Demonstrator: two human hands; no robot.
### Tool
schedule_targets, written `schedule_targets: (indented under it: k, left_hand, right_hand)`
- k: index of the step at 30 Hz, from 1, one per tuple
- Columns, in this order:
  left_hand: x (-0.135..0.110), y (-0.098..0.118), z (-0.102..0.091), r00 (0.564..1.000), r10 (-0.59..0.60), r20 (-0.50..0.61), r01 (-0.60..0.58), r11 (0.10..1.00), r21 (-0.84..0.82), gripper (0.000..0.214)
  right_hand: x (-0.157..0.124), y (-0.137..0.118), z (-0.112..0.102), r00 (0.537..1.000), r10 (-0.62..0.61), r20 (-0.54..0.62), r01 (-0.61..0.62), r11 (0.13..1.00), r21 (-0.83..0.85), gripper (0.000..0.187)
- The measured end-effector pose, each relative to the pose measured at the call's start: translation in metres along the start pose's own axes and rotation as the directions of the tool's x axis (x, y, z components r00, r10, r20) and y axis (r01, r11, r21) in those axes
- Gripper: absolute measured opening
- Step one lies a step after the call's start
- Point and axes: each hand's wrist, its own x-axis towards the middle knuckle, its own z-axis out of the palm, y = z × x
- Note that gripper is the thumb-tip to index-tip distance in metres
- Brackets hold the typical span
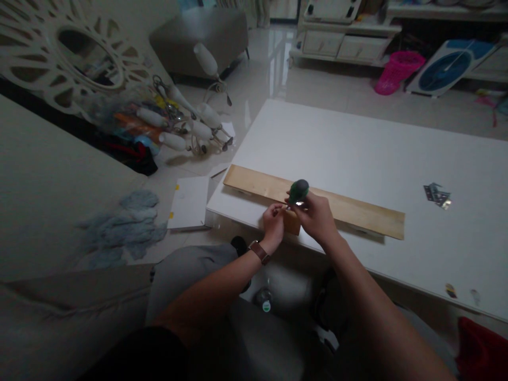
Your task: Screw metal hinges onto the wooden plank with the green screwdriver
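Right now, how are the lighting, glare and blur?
In the head view, light is dim, darkest near the bottom edge; in the head view, pale reflections streak the glossy floor and the metal pieces glint; in the head view, detail is soft, so the tip of the green-handled tool in the right hand is hard to make out.

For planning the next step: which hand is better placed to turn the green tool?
Probably the right hand: it grips the green tool, while the left hand is near its lower end.

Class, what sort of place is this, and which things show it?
Probably a living room in a home: it has a padded bench, an ornate-framed mirror and a low white cabinet with drawers.
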Motion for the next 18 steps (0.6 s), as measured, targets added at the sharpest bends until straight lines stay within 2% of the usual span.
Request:
schedule_targets:
  k: [4, 10, 18]
  left_hand:
    - [0.002, -0.006, 0.001, 0.999, -0.008, 0.039, 0.01, 0.999, -0.051, 0.008]
    - [0.007, -0.017, 0.002, 0.999, -0.013, 0.052, 0.019, 0.993, -0.113, 0.01]
    - [0.007, -0.013, 0.002, 0.999, -0.014, 0.043, 0.018, 0.996, -0.092, 0.01]
  right_hand:
    - [0.0, 0.002, 0.003, 0.997, 0.032, -0.077, -0.039, 0.995, -0.09, 0.007]
    - [0.004, 0.002, 0.008, 0.995, 0.056, -0.084, -0.062, 0.996, -0.066, 0.014]
    - [0.002, 0.001, -0.002, 0.995, 0.064, 0.071, -0.069, 0.994, 0.079, 0.028]
